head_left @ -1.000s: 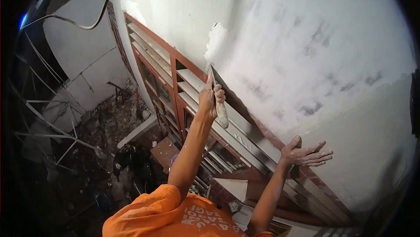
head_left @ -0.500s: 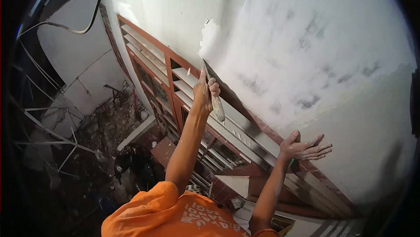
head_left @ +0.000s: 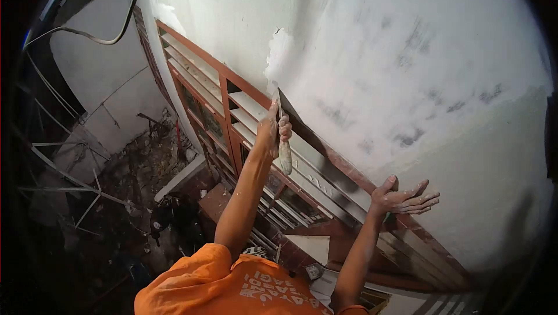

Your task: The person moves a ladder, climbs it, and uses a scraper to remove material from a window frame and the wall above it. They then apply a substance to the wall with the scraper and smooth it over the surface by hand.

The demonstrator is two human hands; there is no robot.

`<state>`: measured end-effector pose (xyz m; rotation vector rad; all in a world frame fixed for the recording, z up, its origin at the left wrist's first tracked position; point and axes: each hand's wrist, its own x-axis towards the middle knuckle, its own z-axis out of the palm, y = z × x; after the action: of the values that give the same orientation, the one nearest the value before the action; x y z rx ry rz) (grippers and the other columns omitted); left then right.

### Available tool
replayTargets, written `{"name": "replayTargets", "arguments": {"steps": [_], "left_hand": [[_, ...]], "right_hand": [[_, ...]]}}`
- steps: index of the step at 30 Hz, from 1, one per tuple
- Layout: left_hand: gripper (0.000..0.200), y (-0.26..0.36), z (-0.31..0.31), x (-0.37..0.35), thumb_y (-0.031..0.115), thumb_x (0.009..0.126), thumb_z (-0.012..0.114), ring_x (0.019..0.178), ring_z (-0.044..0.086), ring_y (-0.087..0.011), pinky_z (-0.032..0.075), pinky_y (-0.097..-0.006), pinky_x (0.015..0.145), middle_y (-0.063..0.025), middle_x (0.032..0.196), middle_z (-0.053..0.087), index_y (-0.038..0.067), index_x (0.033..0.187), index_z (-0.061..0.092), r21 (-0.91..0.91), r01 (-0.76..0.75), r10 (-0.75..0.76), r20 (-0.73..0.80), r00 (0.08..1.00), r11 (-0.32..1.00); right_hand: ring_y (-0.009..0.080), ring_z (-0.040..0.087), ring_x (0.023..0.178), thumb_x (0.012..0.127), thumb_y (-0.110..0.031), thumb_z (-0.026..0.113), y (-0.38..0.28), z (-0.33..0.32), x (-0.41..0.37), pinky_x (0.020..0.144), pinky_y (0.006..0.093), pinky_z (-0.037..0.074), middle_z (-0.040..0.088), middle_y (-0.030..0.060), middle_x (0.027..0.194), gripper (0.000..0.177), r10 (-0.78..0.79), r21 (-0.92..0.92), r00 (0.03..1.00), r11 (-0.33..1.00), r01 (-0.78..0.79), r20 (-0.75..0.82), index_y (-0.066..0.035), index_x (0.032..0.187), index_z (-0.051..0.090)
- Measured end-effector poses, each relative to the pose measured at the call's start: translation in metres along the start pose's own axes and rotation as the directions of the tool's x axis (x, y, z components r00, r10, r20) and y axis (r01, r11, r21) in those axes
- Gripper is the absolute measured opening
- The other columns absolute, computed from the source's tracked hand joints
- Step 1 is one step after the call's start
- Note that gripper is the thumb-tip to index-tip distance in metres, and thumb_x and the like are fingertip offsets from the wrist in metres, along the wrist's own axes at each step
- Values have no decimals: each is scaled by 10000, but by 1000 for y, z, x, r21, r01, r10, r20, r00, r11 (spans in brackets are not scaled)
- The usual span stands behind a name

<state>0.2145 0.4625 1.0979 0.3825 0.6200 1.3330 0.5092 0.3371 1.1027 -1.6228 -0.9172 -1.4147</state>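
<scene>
My left hand [head_left: 272,131] is closed around the pale, putty-smeared handle of a putty knife [head_left: 285,158]. One finger is stretched along the knife, and the blade points up toward the wall just above the red-brown window frame [head_left: 325,147]. A patch of fresh white putty [head_left: 278,53] with a ragged edge lies on the wall [head_left: 372,65] above the blade tip. My right hand [head_left: 404,196], dusted white, is held out with its fingers stretched and thumb raised, near the lower wall and frame. Both arms reach up from an orange shirt [head_left: 232,280].
Louvred slats [head_left: 250,105] and panes run below the frame. At left, rubble [head_left: 139,178] covers the ground beside thin metal bars [head_left: 64,172]. A cable [head_left: 104,41] hangs at upper left. Grey smudges [head_left: 410,136] mark the whitened wall.
My left hand has moved down slightly with the putty knife, and the blade tip now sits lower, farther from the putty patch. My right hand has hardly moved.
</scene>
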Motion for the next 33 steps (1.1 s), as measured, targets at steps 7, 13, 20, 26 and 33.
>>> {"name": "replayTargets", "arguments": {"steps": [7,13,20,26,33], "left_hand": [[375,25,7,-1,454,1009,475,422,393,-88,299,-233,355,13,569,418,125,834,431,95,-53,53,-3,999,994],[378,7,24,-27,452,1014,456,423,394,-104,306,-231,371,12,565,416,126,825,427,149,-4,9,-29,1000,989],[414,15,7,3,503,994,486,447,394,-95,305,-233,385,15,608,412,113,873,421,52,-80,79,28,996,995],[426,-4,21,-17,505,989,495,432,379,-112,280,-251,394,14,592,420,102,867,434,28,41,-37,-110,993,999],[358,3,-4,13,470,1008,476,475,392,-87,296,-233,398,26,636,394,121,961,414,-107,-101,106,44,993,989]], "right_hand": [[484,223,1418,936,-669,352,-2,0,1,1088,647,187,295,284,1503,797,3,18,1000,1000,-3,-24,-25,1397,447],[484,228,1416,941,-669,343,-2,0,1,1088,644,191,306,279,1499,793,-1,25,999,1000,2,-40,-28,1394,456],[478,226,1418,937,-674,346,-2,-1,1,1091,640,189,304,278,1500,793,10,33,999,999,-9,-31,-28,1382,465],[471,216,1424,937,-671,351,2,-1,0,1095,638,184,302,266,1508,791,-4,19,1000,1000,4,-26,-28,1384,466],[470,227,1422,938,-665,359,-2,-1,1,1092,632,193,301,267,1511,785,14,30,1000,999,-13,-27,-22,1373,480]]}}
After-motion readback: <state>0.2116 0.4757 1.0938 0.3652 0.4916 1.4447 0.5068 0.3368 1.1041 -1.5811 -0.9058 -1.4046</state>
